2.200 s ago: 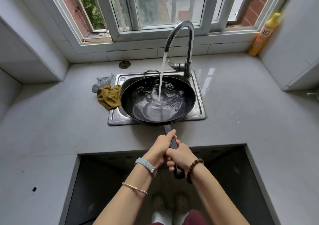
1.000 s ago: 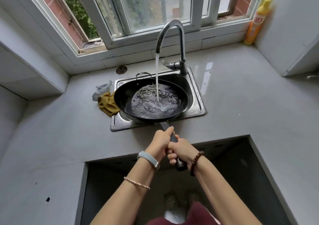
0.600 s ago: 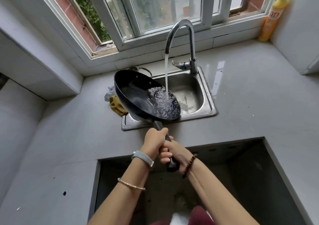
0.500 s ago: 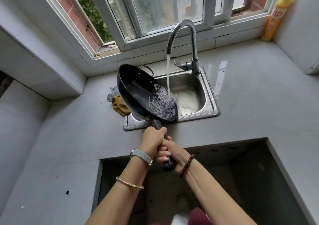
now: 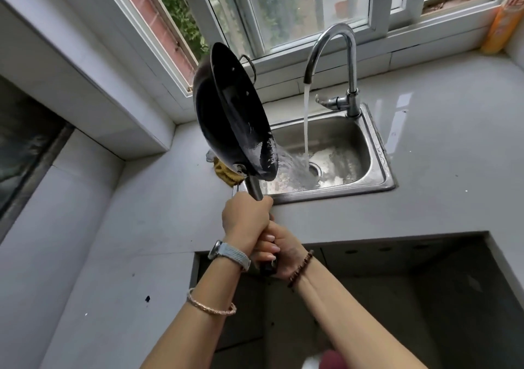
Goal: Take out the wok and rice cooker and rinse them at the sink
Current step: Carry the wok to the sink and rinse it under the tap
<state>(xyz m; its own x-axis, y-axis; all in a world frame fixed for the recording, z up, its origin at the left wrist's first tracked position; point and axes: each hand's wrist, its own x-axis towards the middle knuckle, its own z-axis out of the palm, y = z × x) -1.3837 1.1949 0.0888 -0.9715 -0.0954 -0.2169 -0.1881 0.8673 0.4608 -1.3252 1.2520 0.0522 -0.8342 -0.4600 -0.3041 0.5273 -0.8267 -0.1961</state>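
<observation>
Holding the black wok [image 5: 226, 119] tipped on its side over the nine o'clock edge of the sink [image 5: 378, 153], pouring water out. Squeezing its handle [image 5: 255, 189] with the left hand [image 5: 246, 218], then the right hand [image 5: 282, 251] at five o'clock, fingers curled tight. Running the tap [image 5: 337, 38].

I read the wok [image 5: 226, 119] as glossy black with a dull grey handle neck, the sink [image 5: 382, 153] brushed silver, the tap [image 5: 352, 65] bright chrome and its water [image 5: 306, 119] white. The desk [image 5: 453, 156] is plain pale grey with one dark speck [image 5: 147, 298], the window frames [image 5: 380, 0] white, the brick [image 5: 141, 8] outside reddish brown, the cloth [image 5: 222, 170] mustard yellow, the bottle [image 5: 500, 23] yellow-orange with red print. The left wrist carries a light grey woven watch band [image 5: 234, 256] and a rose-gold bangle [image 5: 211, 307], the right dark brown beads [image 5: 300, 268].
</observation>
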